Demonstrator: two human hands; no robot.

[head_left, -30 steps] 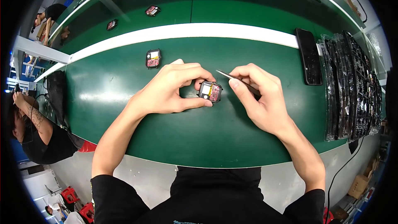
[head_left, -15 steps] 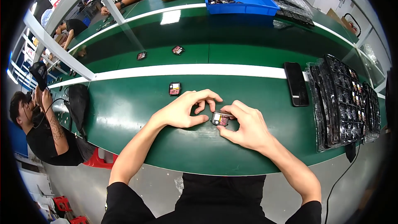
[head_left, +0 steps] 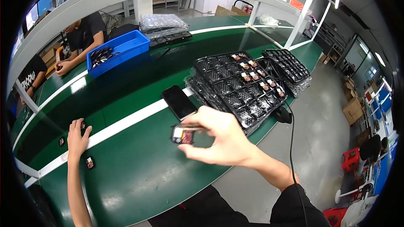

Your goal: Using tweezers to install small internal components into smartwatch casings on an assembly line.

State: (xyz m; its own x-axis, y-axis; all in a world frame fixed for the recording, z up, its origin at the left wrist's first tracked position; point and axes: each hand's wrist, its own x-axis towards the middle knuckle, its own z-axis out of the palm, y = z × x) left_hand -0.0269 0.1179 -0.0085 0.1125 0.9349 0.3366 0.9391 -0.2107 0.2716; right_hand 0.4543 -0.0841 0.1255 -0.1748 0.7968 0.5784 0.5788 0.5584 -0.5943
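Observation:
My right hand (head_left: 219,138) pinches a small square watch body (head_left: 182,135) between thumb and fingers, raised over the green bench. Its open face shows white, yellow and reddish parts. A thin greyish piece lies along its top edge under my fingers; its kind is unclear. At the far left, my left hand (head_left: 77,139) reaches across the white rail, its thumb and fingers apart around another watch body (head_left: 83,125). Whether they touch it I cannot tell. Near that hand lie a watch body (head_left: 61,141) beyond the rail and another watch body (head_left: 90,162) on the near side.
A black phone (head_left: 179,102) lies across the rail. Right of it are stacked black compartment trays (head_left: 223,86), the top one partly filled with watch bodies, and a second tray stack (head_left: 286,65). A blue bin (head_left: 122,54) stands across the bench near a co-worker (head_left: 86,38). A black cable (head_left: 291,143) hangs at right.
The view has swung right toward the trays. My right hand has lifted the watch body and carried it rightward. My left hand has left it and stretched over the rail to another one.

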